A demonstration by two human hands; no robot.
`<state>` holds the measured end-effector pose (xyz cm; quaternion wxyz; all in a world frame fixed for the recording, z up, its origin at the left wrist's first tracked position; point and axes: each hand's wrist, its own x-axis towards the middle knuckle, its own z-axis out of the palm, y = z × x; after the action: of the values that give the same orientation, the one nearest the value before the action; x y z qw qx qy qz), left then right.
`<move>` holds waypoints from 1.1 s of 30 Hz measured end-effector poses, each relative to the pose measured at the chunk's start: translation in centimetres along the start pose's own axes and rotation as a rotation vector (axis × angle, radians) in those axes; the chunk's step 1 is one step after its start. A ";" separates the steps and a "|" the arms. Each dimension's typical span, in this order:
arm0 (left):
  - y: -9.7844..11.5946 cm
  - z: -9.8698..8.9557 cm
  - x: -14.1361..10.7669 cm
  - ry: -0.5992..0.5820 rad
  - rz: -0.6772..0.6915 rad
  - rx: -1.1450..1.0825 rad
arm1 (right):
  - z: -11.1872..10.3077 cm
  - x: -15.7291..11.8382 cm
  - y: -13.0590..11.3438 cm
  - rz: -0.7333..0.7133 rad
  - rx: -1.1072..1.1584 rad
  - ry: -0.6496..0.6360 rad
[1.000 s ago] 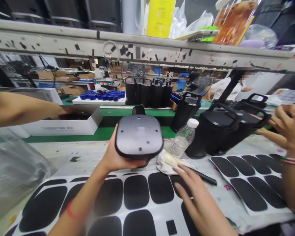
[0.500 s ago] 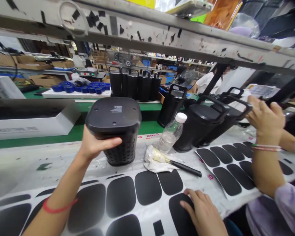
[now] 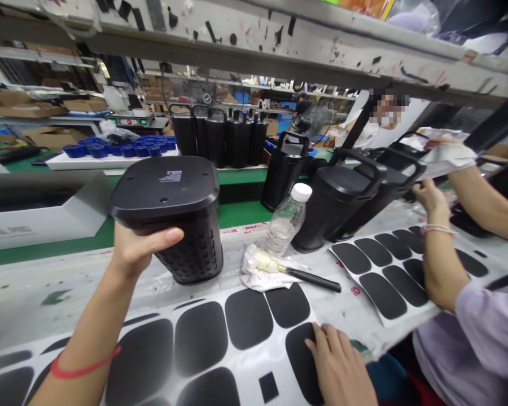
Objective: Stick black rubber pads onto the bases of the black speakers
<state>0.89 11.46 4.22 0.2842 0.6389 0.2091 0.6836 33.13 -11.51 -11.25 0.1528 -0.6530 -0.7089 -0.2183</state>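
Left hand [image 3: 138,251] grips a black speaker [image 3: 171,214] standing upside down on the counter [image 3: 29,296] — flat base up, perforated body below. Thumb wraps the near side just under the base rim; the other fingers are hidden behind the body, so the hand is clamped on it. The speaker sits behind the sticker sheet, toward the counter's middle, slightly tilted.

Right hand [image 3: 341,369] lies flat, fingers together and loosely spread forward, on a black pad [image 3: 305,352] of the white sticker sheet [image 3: 249,361] at the counter's near edge. It holds nothing.

Just right of the speaker: a crumpled white cloth [image 3: 260,270] with a black-handled tool [image 3: 313,279] lying across it. Behind the cloth a clear water bottle [image 3: 285,220] with a white cap leans against a black handled speaker [image 3: 336,206].

Toward the counter's right edge — a second sticker sheet [image 3: 389,273], and a co-worker's hand [image 3: 429,197] touching another handled unit. Beyond the counter, a green belt [image 3: 245,211] with a row of upright black speakers [image 3: 218,135] at its far side.
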 end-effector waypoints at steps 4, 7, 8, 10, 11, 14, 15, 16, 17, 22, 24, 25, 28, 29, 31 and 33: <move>-0.8 -0.9 0.1 0.009 0.017 0.004 | 0.0 0.6 0.6 0.139 0.254 -0.017; -1.3 -1.3 0.3 0.003 0.023 -0.002 | -0.2 0.1 1.5 0.207 0.527 -0.042; -1.4 -1.3 0.4 -0.002 0.027 -0.006 | -0.3 -0.4 1.8 0.234 0.618 -0.029; -1.6 -1.4 0.5 -0.013 0.035 -0.016 | -0.6 -1.4 2.4 0.306 0.799 0.018; -1.6 -1.4 0.5 -0.019 0.040 -0.019 | -0.7 -1.9 2.6 0.352 0.890 0.042; -1.7 -1.6 0.5 -0.037 0.038 -0.026 | -0.4 -3.0 3.0 0.516 1.163 0.085; -1.7 -1.6 0.6 -0.044 0.032 -0.026 | -0.2 -3.2 3.1 0.579 1.247 0.108; -1.6 -1.7 0.6 -0.051 0.023 -0.023 | 0.0 -3.2 3.3 0.654 1.325 0.141; -1.6 -1.7 0.6 -0.055 0.012 -0.021 | 0.3 -3.3 3.6 0.737 1.394 0.190; -0.6 -0.8 0.8 -0.037 -0.022 0.005 | -0.9 -2.8 7.9 1.161 1.633 0.439; 0.1 -0.1 0.8 -0.034 -0.046 0.025 | -2.2 -2.4 9.4 1.239 1.688 0.495; 0.4 0.2 0.7 -0.038 -0.064 0.035 | -2.7 -2.1 9.6 1.246 1.713 0.514; 1.0 0.7 0.4 -0.029 -0.106 0.067 | -3.3 -0.8 7.3 1.197 1.815 0.449; 1.1 0.9 0.2 -0.019 -0.111 0.081 | -3.3 -0.2 5.9 1.179 1.850 0.383; 1.4 1.0 -0.2 -0.002 -0.113 0.123 | -3.4 1.1 2.7 1.153 1.927 0.176; 2.0 1.4 -0.8 0.004 -0.107 0.183 | -3.9 2.6 0.1 1.128 1.998 -0.021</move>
<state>2.02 9.34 5.06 0.2602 0.6487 0.3051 0.6469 32.72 -11.21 -6.58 0.6732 -0.4668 -0.1732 0.5468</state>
